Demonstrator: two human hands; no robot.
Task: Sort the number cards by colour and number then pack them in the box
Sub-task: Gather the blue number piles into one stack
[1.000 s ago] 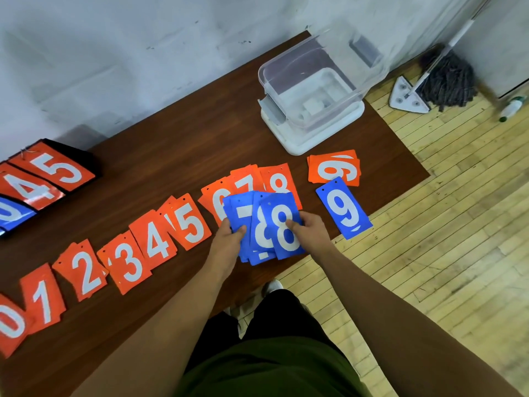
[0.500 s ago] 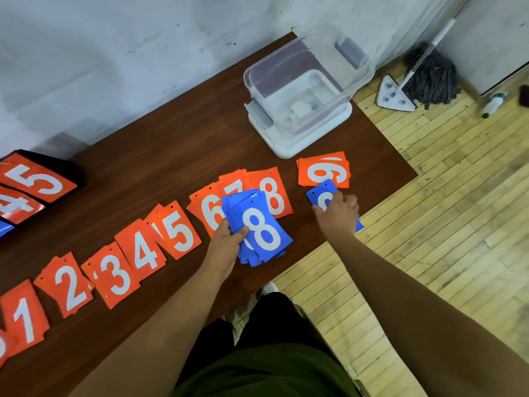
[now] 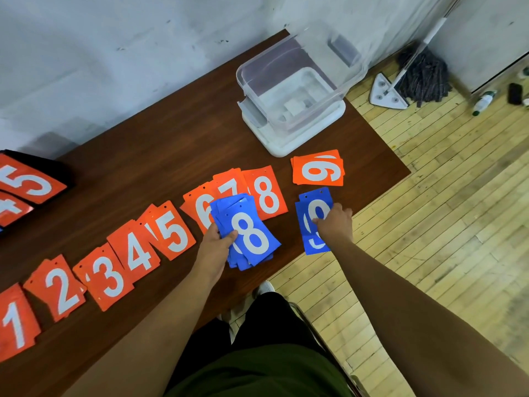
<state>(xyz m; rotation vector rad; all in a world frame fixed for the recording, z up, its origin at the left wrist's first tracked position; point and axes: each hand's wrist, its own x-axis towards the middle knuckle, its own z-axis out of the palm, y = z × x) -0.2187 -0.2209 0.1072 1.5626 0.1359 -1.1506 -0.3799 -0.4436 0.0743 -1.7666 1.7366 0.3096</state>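
Where the blue stack lies: at the near edge of the desk, partly over the orange 6 and orange 7, with a white 8 on the top card.
Stack axis: long side runs away from the person; the punched-hole end points toward the wall and leans a little left, so the 8 reads upright.
Stack shape: fanned unevenly, edges of lower cards showing at the far end and the near end.
Left hand: fingers wrapped under the stack's left edge, thumb clamped on top beside the 8.
Blue 9 cards: two on the desk just right of the stack, one offset toward the near edge; long sides also run away from the person, holes at the far end.
Right hand: fingers bent down onto the upper blue 9; whether they pinch or only press it, I cannot tell.
Orange row: 1, 2, 3, 4, 5, then 6, 7 and 8, rising left to right, neighbours overlapping.
Orange 9 pile: apart from the row, just beyond the blue 9 cards, turned sideways with its long side across the desk.
Box: clear plastic, at the far right corner, standing on a white lid.
Floor: wooden boards, with a mop by the wall.
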